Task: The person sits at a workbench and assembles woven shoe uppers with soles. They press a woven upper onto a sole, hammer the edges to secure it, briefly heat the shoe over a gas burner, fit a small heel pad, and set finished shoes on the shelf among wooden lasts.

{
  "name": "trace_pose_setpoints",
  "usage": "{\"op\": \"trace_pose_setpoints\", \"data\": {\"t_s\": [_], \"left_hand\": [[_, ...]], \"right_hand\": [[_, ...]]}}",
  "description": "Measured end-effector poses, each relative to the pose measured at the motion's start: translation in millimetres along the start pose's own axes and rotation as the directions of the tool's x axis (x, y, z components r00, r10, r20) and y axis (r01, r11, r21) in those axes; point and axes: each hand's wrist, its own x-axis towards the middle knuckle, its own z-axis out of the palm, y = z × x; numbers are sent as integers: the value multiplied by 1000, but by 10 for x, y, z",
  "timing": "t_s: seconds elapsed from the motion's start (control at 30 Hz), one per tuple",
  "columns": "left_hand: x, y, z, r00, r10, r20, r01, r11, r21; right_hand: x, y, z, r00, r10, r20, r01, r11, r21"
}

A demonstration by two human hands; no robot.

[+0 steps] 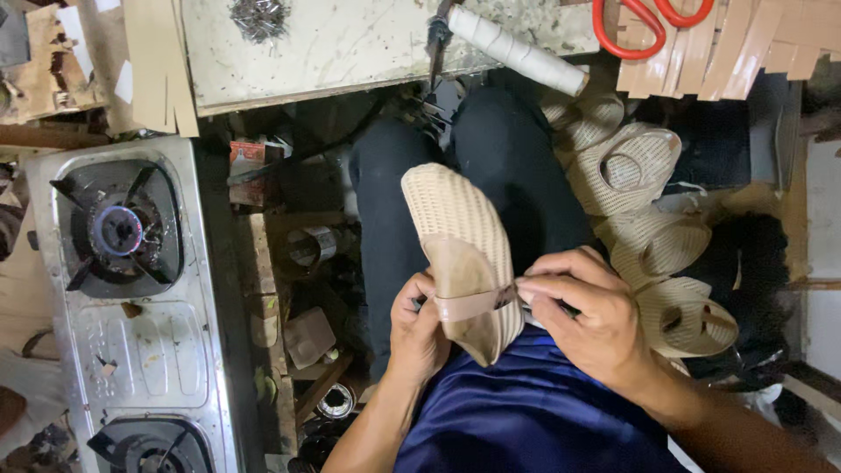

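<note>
Seen from the head camera as I watched remotely, the person sat with a cream woven shoe upper held sole-side up over the lap, toe pointing away. The left hand gripped its heel end from the left, fingers curled shut against the insole edge; the right hand pinched 1 end of a tan strap drawn across the insole, thumb and fingers pressed together on it. I judged the piece light and soft in the mesh, stiffer along the flat insole, so the firm hold was at the rim rather than the weave. At the right lay a pile of similar woven uppers; a 2-burner gas stove stood at the left, red-handled scissors and a white roll on the bench above
</note>
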Motion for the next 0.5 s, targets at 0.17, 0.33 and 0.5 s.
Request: {"op": "trace_pose_setpoints", "data": {"t_s": [0.17, 0.33, 0.5], "left_hand": [[111, 69, 198, 996, 93, 5, -93, 993, 67], [149, 153, 430, 980, 198, -29, -181, 941, 287], [202, 253, 694, 953, 301, -41, -230, 804, 548]], "right_hand": [[49, -54, 67, 993, -58, -99, 53, 997, -48], [37, -37, 36, 989, 129, 69, -142, 960, 241], [74, -5, 144, 996, -19, 87, -31, 844, 535]]}}
